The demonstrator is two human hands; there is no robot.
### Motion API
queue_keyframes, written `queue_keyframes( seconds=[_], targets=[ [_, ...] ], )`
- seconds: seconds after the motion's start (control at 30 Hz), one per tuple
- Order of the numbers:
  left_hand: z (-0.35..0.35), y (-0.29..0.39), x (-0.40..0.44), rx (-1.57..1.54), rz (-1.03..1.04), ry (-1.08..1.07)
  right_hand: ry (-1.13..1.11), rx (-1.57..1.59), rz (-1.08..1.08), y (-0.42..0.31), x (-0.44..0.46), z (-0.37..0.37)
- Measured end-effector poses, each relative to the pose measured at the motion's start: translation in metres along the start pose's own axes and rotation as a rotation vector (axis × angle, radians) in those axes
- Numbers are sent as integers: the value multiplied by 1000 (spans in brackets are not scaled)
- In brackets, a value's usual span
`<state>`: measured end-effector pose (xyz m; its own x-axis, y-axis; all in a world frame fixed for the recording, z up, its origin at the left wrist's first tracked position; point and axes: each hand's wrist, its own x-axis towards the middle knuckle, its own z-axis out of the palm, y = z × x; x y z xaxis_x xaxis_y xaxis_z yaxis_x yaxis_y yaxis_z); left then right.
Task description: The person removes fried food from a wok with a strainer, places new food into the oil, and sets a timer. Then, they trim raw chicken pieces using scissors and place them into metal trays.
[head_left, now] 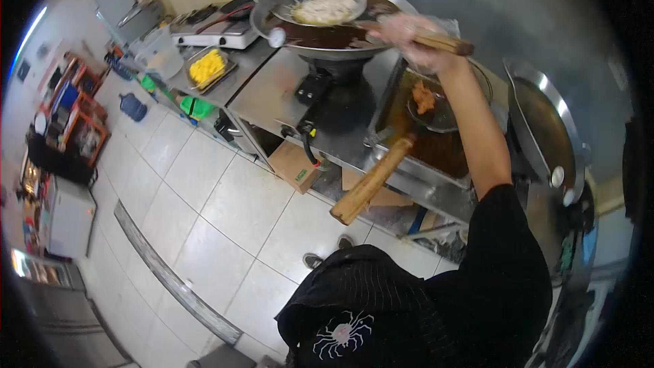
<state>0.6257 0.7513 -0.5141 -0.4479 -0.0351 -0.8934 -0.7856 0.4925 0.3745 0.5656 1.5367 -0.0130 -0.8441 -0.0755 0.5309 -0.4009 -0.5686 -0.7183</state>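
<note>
My right hand [412,37], in a clear plastic glove, is wrapped round the wooden handle of a strainer [358,8]. Pale, stringy food [325,7] fills the strainer, which is over a wide wok of dark oil [300,39]. Below my hand, a second strainer [443,112] with a fried orange-brown piece [423,97] rests over a metal tray [436,157]. Its thick wooden handle [371,180] juts past the counter's front edge. My left hand does not show.
Right of the tray is another large pan [545,116] of oil. A tray of yellow food [206,67] and a white stove [225,35] are on the left counter. Underneath is a cardboard box [294,162]. A blue water jug [133,107] stands on the tiled floor.
</note>
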Motion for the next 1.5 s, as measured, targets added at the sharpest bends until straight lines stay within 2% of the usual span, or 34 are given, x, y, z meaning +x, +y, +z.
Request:
queue_keyframes(
  seconds=[0.07,0.1,0.17,0.23,0.3,0.33,0.37,0.43,0.47,0.5,0.57,0.6,0.63,0.7,0.73,0.8,0.9,0.93,0.97,1.03,1.07,1.1,1.17,1.2,1.27,1.33,1.37,1.4,1.43,1.5],
  targets=[
    [6,-8,4,-29,-31,3,354,766,383,-3,6,-2],
    [9,-12,6,-36,-41,-1,349,754,405,-1,9,1],
    [16,-14,10,-47,-58,-11,490,718,399,3,16,4],
    [22,-13,16,-49,-65,-22,446,645,399,1,21,0],
    [25,-11,22,-46,-58,-37,471,530,331,-4,20,-1],
    [28,-8,26,-50,-51,-42,496,420,200,-6,17,1],
    [30,-3,27,-53,-47,-48,489,411,196,-7,18,13],
    [32,7,32,-54,-35,-53,601,129,-48,-7,20,43],
    [32,13,35,-54,-29,-54,602,112,-121,-8,16,46],
    [33,18,37,-54,-26,-57,592,104,-123,-11,13,52],
    [33,25,42,-56,-24,-53,599,-116,-230,-17,13,63],
    [33,27,43,-54,-24,-53,910,-568,-182,-20,16,62],
    [33,28,44,-56,-24,-48,902,-567,-184,-28,20,62],
    [32,31,45,-52,-26,-42,1400,-1663,5,-54,27,58],
    [31,31,44,-48,-28,-36,1407,-1658,3,-63,26,23],
    [31,33,42,-45,-34,-32,1783,-1141,-745,-74,33,-64],
    [31,31,40,-60,-42,-17,1681,-1054,-636,-73,74,-2],
    [29,29,39,-64,-49,-11,1793,-1034,-749,-91,71,-14],
    [28,26,37,-73,-54,-3,1783,-1035,-737,-94,67,-31],
    [26,24,36,-86,-56,11,1269,-1172,-838,-89,70,-28],
    [27,23,36,-90,-59,13,1453,-1151,-837,-105,81,-24],
    [27,22,32,-92,-66,17,1448,-1151,-837,-121,91,-18],
    [28,16,28,-94,-74,25,1877,-1182,-662,-140,97,-14],
    [28,16,27,-98,-76,31,1879,-1174,-659,-144,101,-14],
    [32,13,24,-103,-84,29,1260,-1345,-1062,-152,112,-17],
    [34,11,18,-107,-87,37,1119,-2206,-1149,-204,132,-105],
    [34,12,16,-112,-87,43,1033,-2576,-1284,-227,142,-143],
    [35,12,17,-112,-83,44,935,-2043,-1033,-197,154,-86],
    [34,14,17,-116,-81,45,941,-1469,-905,-159,167,-15],
    [33,13,16,-118,-74,52,869,-1616,-1039,-104,184,42]
  ],
)
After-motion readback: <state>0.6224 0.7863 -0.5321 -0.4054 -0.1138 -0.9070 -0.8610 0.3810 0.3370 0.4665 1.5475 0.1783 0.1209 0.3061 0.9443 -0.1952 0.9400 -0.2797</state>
